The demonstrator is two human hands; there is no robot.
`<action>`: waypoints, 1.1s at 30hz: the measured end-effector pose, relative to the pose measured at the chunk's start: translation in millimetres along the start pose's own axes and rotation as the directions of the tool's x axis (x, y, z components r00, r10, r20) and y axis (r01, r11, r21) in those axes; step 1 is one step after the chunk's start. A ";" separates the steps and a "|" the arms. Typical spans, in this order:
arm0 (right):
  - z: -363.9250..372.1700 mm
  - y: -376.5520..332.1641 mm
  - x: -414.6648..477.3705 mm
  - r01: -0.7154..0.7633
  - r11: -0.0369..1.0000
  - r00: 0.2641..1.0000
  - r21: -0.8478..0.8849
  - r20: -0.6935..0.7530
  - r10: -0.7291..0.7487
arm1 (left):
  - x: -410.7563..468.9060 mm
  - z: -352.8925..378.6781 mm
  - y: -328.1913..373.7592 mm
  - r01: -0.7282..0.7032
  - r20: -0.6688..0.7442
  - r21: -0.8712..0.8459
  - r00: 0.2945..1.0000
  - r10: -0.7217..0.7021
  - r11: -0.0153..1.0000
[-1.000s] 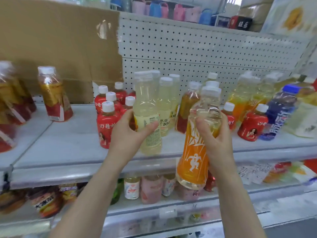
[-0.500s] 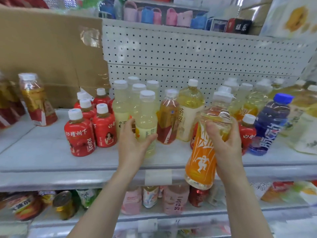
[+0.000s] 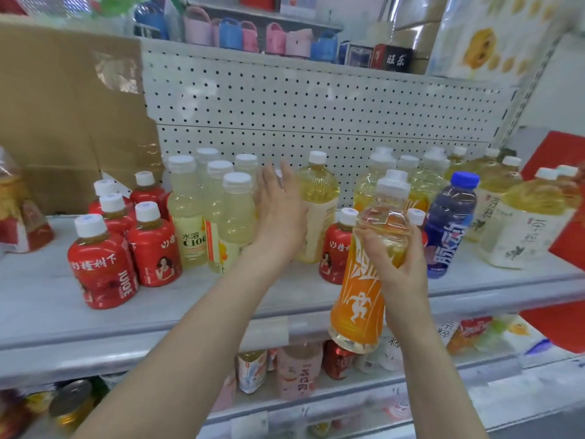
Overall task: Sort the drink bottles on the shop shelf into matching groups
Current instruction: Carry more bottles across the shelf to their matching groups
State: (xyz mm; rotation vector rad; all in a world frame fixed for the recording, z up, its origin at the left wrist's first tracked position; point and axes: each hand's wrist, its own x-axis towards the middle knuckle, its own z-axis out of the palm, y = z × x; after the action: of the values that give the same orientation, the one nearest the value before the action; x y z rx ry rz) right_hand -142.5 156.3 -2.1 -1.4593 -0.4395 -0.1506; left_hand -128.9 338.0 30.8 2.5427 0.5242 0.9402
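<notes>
My right hand (image 3: 399, 264) grips an orange-labelled sports drink bottle (image 3: 359, 299) with a white cap, held in front of the shelf edge. My left hand (image 3: 278, 213) is open with fingers spread, just right of a group of pale yellow C100 bottles (image 3: 193, 229) and in front of a yellow tea bottle (image 3: 318, 198). Several squat red juice bottles (image 3: 101, 264) stand at the left of the grey shelf (image 3: 41, 299); another red one (image 3: 335, 248) stands behind the held bottle. A blue bottle (image 3: 449, 226) stands at the right.
More yellow tea bottles (image 3: 525, 223) crowd the shelf's right end. Cardboard (image 3: 63, 115) and white pegboard (image 3: 316, 112) back the shelf. A wrapped bottle (image 3: 19, 210) is at the far left. The lower shelf holds small bottles and cans (image 3: 297, 372).
My left hand has let go of the pale yellow bottle, which now stands with its group, and has lifted open to the right. My right hand still holds the orange bottle.
</notes>
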 end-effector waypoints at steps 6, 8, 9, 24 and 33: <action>-9.7 4.4 -3.0 -0.002 0.999 1.000 -0.050 -0.004 0.002 | 4.2 10.3 -1.1 0.124 -0.101 -0.170 0.985 -0.143 0.978; -11.5 5.9 -4.9 -0.010 0.999 1.000 -0.050 -0.023 0.009 | -3.6 12.4 -0.6 0.061 -0.112 -0.163 0.991 -0.079 0.985; -12.2 6.8 -5.7 -0.013 0.999 0.999 -0.052 -0.036 0.011 | -7.6 12.6 -0.1 0.035 -0.114 -0.190 0.992 -0.057 0.981; -52.8 15.5 -18.3 -0.040 0.999 0.996 0.032 -0.081 0.042 | -77.9 -38.3 9.2 -0.022 -0.029 -0.860 1.000 -0.005 0.510; -48.2 17.2 2.7 -0.043 0.999 0.973 -0.005 0.225 0.043 | -124.5 -26.2 -3.8 0.166 0.092 -0.933 0.968 -0.234 0.319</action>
State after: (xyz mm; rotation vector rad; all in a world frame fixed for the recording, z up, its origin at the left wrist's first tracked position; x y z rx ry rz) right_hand -124.4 111.6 -19.3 -1.4912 -0.5913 0.0500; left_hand -235.4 289.2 -19.1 1.3184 0.1723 0.8483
